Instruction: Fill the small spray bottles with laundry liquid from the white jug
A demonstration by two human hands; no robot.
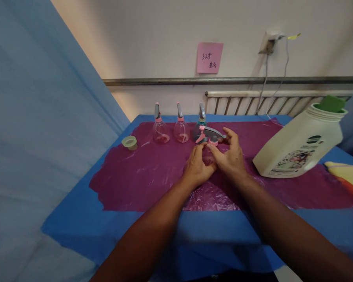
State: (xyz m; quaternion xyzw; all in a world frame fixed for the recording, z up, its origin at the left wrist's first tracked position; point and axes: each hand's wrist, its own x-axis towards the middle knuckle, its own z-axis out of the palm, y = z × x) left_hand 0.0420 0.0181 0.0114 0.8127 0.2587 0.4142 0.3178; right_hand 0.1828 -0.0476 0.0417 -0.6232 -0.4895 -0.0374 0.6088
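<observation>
1. Two bare hands, close together, meet at one small clear round plastic spray bottle with a pink collar and a grey-and-pink trigger head (213,142), near the middle of the tabletop.
2. The left hand (197,166) is clamped on the bottle's body, fingers curled around it.
3. The right hand (231,154) is half open about the neck: its thumb lies by the pink collar, its fingers are spread near the grey rear end of the trigger head. How firmly it grips cannot be told.
4. Just behind stand three more spray bottles in a row, making four in all: two clear ones with pink collars (181,131) and a little red liquid inside, and one teal (200,123), partly hidden by the held one.
5. One large pale plastic jug (297,145) is near the right hand, a green plastic piece (332,103) in its mouth.
6. One small pale-green cup-shaped piece (130,143) lies well apart, at left.
7. One purple plastic sheet (135,176) lies beneath them on the blue-covered tabletop (67,215).
8. At the right edge lies yellow-and-orange material (345,174).
9. On the wall, one pink handwritten note (210,58) sits above a metal rail (164,81).
</observation>
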